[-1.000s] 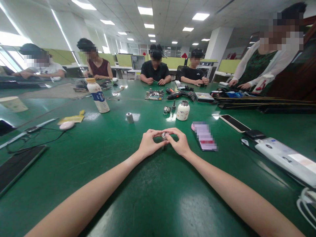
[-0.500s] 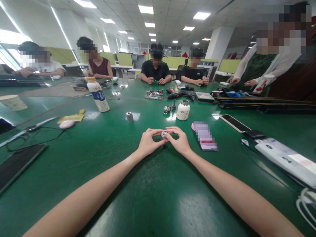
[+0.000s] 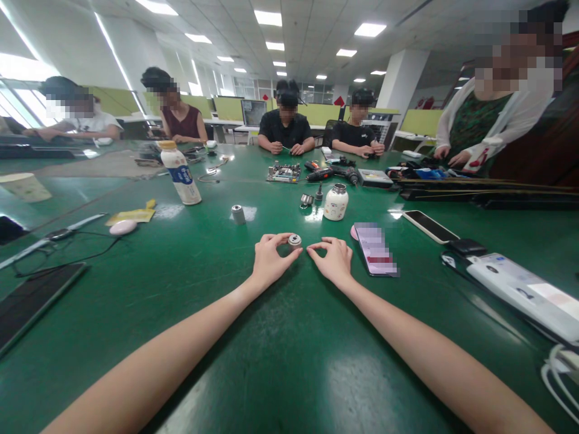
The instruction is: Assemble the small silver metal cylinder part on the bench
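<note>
Green table point(image 3: 289, 355) under our forearms. Our left hand point(image 3: 272, 259) grips a small grey can point(image 3: 295, 242) at its sides, thumb and fingers curved around it, top face up; we can't tell if its base touches the table. Our right hand point(image 3: 333, 259) is just beside, apart from the can, thumb and fingertips nearly together; can't tell if anything tiny is between. Phone point(image 3: 376, 256) lies right of that hand. Beyond: second can point(image 3: 237, 216) upright, white bottle point(image 3: 336, 204), then circuit board point(image 3: 284, 173), drill point(image 3: 320, 174), seated person in black point(image 3: 286, 129).
</note>
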A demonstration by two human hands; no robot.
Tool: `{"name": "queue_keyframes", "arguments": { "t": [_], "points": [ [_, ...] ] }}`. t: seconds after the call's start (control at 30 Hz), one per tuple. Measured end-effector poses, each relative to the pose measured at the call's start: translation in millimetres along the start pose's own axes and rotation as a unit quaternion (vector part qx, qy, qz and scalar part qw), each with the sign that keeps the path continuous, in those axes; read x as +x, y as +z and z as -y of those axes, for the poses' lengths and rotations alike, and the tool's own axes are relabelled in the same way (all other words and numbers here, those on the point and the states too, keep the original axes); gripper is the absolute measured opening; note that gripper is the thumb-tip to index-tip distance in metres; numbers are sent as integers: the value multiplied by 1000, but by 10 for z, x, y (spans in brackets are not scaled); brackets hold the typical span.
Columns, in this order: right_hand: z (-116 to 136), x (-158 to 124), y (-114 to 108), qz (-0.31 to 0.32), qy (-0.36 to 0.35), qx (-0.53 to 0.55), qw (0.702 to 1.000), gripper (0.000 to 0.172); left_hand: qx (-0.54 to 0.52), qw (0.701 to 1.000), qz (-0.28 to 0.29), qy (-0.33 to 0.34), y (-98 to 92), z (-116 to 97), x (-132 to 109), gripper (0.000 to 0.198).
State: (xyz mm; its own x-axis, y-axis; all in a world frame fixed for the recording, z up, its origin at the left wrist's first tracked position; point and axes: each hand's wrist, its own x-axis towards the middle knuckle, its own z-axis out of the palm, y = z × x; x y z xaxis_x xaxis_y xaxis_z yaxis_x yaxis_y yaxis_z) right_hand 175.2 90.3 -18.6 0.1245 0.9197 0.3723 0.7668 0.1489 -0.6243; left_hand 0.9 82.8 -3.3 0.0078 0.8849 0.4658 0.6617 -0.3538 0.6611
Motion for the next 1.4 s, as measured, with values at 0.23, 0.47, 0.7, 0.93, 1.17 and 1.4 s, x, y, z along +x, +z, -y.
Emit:
{"name": "queue_keyframes", "arguments": {
  "t": [0.23, 0.47, 0.7, 0.93, 1.17, 1.4],
  "points": [
    [43, -26, -18, 15, -4, -22, 1000, 19, 9, 1000, 0, -4, -2, 8, 7, 33],
    [21, 40, -15, -64, -92, 133, 985, 22, -46, 998, 46, 26, 16, 75, 20, 39],
    [70, 37, -30, -24, -185, 222, 957, 22, -41, 991, 97, 78, 0, 48, 18, 43],
    [89, 32, -52, 12, -186, 249, 950, 22, -59, 988, 114, 84, -8, 43, 22, 41],
    [84, 31, -43, 21, -197, 261, 945, 21, -54, 990, 104, 84, 6, 43, 14, 40],
    [108, 15, -36, 19, -181, 266, 947, 18, -46, 991, 97, 85, 18, 65, 13, 42]
  ]
}}
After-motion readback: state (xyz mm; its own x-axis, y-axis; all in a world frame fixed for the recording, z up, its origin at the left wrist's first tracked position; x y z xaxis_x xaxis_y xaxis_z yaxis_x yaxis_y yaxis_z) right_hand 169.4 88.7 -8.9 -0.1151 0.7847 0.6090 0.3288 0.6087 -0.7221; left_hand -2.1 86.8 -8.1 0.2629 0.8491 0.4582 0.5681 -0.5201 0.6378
